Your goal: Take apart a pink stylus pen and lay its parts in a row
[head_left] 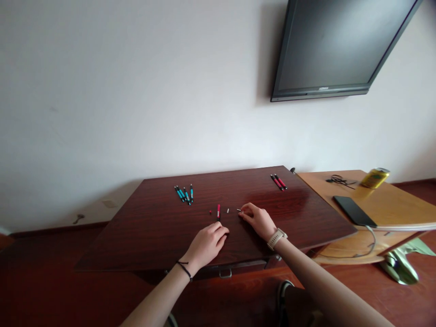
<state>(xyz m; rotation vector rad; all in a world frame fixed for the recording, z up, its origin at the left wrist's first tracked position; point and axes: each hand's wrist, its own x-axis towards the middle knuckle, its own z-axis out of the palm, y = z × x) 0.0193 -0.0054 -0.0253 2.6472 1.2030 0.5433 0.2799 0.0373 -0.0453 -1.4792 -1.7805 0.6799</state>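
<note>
On the dark wooden table [160,231], my left hand [207,241] rests with its fingers bent together, just in front of a pink and black pen [218,211]. What those fingers hold, if anything, is hidden. My right hand [259,221] pinches a small thin silvery piece [239,210] at the tabletop. Between the hands lies a tiny white piece [228,210]. A tiny red piece [210,212] is left of the pink pen. Several blue and black pens [184,194] lie farther back on the left, and two pink and black pens [279,181] at the back right.
To the right, a light wooden table [320,186] bears a black phone [354,210] with a white cable, a coiled black cable [340,180] and a yellow can [375,178]. A television [340,45] hangs on the wall above. A drawer handle [225,274] shows below the front edge.
</note>
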